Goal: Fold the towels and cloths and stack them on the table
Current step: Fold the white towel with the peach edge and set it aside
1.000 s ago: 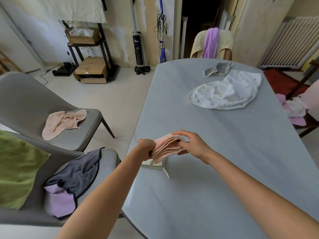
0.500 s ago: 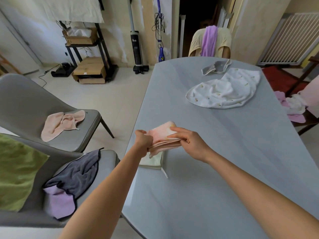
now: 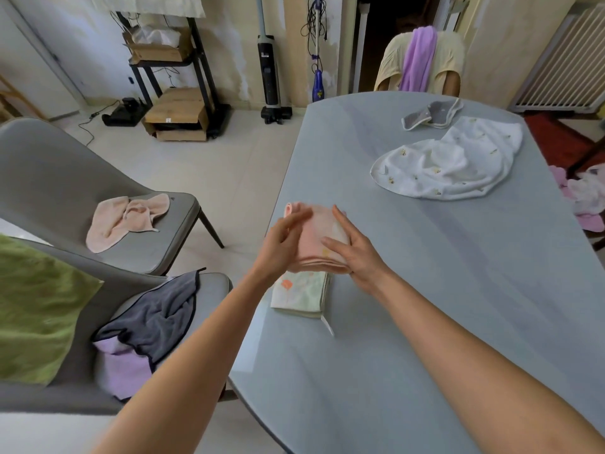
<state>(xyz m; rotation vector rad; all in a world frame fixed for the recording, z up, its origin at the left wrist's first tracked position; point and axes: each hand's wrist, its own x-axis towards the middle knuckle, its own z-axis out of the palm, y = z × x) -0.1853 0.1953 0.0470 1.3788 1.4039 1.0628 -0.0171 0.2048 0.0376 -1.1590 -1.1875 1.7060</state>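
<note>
Two hands, my left [image 3: 281,244] and right [image 3: 352,249], press flat, straight fingers on the folded pink cloth [image 3: 316,237]. It lies directly beneath them, atop the floral cloth [image 3: 299,294], near the tabletop [image 3: 442,306] edge.

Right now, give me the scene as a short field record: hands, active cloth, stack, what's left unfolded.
left hand: open, fingers straight against the left side of the folded pink cloth, motion-blurred
right hand: open, flat on top of the pink cloth
stack: pink cloth lies on a folded floral cloth near the table left edge
unfolded on table: white patterned cloth, grey cloth at the far end
unfolded on chairs: pink towel, dark grey and lilac cloth, green cloth
</note>
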